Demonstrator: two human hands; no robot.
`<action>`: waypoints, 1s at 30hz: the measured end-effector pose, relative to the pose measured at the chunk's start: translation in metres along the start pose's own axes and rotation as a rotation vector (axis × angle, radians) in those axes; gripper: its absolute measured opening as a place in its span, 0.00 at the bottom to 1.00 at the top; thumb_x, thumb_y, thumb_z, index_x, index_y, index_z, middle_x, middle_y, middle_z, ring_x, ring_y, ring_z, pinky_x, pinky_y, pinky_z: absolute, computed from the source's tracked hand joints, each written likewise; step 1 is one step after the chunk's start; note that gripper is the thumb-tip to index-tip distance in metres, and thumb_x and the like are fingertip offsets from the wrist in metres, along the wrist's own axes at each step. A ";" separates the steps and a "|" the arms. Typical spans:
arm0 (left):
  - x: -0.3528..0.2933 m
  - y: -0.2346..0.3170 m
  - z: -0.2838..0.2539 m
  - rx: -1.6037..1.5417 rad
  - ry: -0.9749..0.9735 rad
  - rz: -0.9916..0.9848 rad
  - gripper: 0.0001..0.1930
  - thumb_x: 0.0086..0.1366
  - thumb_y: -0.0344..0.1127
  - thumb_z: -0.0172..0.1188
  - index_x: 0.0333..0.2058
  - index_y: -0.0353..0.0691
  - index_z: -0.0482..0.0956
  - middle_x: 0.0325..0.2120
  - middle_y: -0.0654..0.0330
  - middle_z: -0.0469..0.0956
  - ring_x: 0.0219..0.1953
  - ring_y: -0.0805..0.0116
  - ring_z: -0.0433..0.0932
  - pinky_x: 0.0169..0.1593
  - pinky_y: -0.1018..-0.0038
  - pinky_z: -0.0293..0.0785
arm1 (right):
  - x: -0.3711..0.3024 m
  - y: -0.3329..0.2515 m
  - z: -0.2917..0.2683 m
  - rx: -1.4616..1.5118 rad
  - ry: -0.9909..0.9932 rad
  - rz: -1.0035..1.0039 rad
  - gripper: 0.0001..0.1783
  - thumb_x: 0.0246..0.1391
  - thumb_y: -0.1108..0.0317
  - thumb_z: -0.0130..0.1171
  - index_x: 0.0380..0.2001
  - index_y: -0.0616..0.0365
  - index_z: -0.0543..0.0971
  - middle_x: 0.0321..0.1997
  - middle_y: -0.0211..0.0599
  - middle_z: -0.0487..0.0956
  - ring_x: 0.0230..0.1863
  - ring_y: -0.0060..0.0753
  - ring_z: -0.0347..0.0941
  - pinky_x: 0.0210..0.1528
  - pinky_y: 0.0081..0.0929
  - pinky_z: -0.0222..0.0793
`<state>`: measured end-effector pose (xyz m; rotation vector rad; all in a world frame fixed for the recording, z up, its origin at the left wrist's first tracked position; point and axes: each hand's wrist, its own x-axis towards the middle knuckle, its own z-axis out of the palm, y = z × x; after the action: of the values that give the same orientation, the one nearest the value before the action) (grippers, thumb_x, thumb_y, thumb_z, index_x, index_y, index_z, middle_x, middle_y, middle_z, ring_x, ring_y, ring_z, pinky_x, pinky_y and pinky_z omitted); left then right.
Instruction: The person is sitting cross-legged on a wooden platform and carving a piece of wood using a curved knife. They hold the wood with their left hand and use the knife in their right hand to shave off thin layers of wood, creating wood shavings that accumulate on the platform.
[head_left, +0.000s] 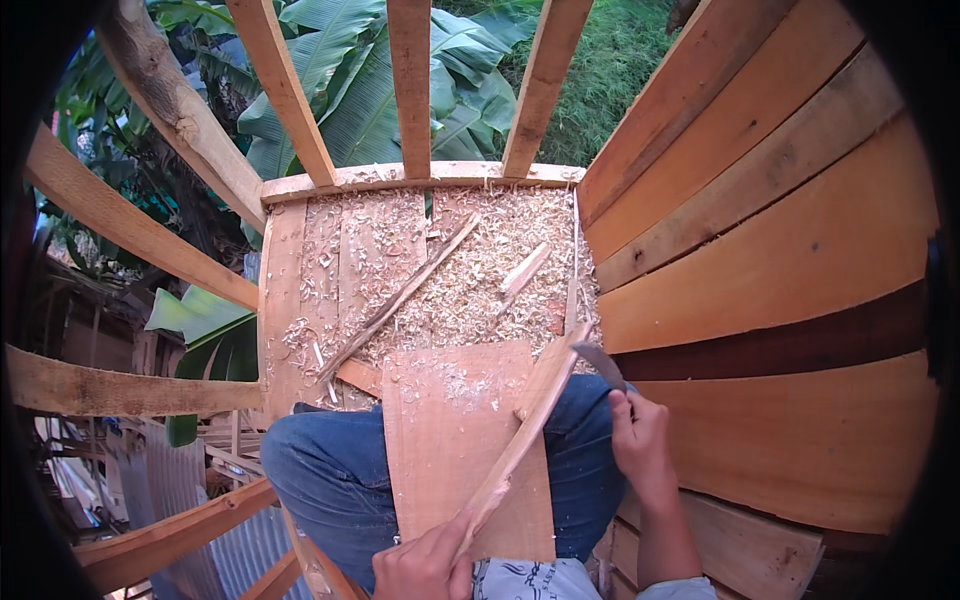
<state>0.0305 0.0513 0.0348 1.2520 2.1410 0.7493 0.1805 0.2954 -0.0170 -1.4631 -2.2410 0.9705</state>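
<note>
My left hand [425, 560] is closed round the near end of a long, split wooden stick [525, 436], which slants away to the right over my lap. A flat wooden board [450, 435] lies across my thighs beneath it. My right hand [640, 435] grips a knife [600, 364] by its handle, mostly hidden in the fingers. The curved grey blade reaches to the far end of the stick; whether it touches the wood I cannot tell. A small chip or knot stands out from the stick's left side midway.
Wood shavings [510, 270] cover the plank floor [285, 260] ahead. On it lie a long thin stick [400, 300] and a short pale piece of wood [525, 270]. A plank wall [770, 240] rises close on my right. Wooden rails [140, 393] run along the left, with banana leaves [350, 100] beyond.
</note>
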 end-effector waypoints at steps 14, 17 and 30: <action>-0.001 0.002 0.003 0.021 -0.003 0.011 0.23 0.55 0.29 0.58 0.53 0.40 0.76 0.31 0.51 0.81 0.26 0.52 0.80 0.30 0.64 0.76 | 0.001 -0.003 -0.031 -0.085 0.047 0.056 0.31 0.61 0.45 0.54 0.19 0.66 0.72 0.16 0.59 0.69 0.20 0.60 0.70 0.22 0.43 0.61; 0.002 0.002 0.005 0.023 0.008 0.023 0.24 0.55 0.29 0.58 0.54 0.41 0.76 0.32 0.51 0.81 0.26 0.53 0.80 0.30 0.64 0.76 | -0.025 -0.026 -0.007 -0.254 -0.107 -0.170 0.30 0.56 0.41 0.57 0.18 0.61 0.75 0.16 0.51 0.73 0.22 0.59 0.73 0.24 0.45 0.68; 0.002 0.002 0.002 0.025 0.008 0.013 0.24 0.53 0.30 0.57 0.53 0.40 0.76 0.30 0.51 0.80 0.25 0.53 0.79 0.29 0.64 0.76 | -0.019 -0.008 -0.017 -0.368 0.052 -0.185 0.30 0.57 0.42 0.56 0.18 0.60 0.74 0.16 0.51 0.72 0.21 0.59 0.72 0.22 0.45 0.66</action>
<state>0.0323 0.0540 0.0347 1.2794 2.1563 0.7360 0.1929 0.2826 0.0027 -1.3626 -2.5588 0.4761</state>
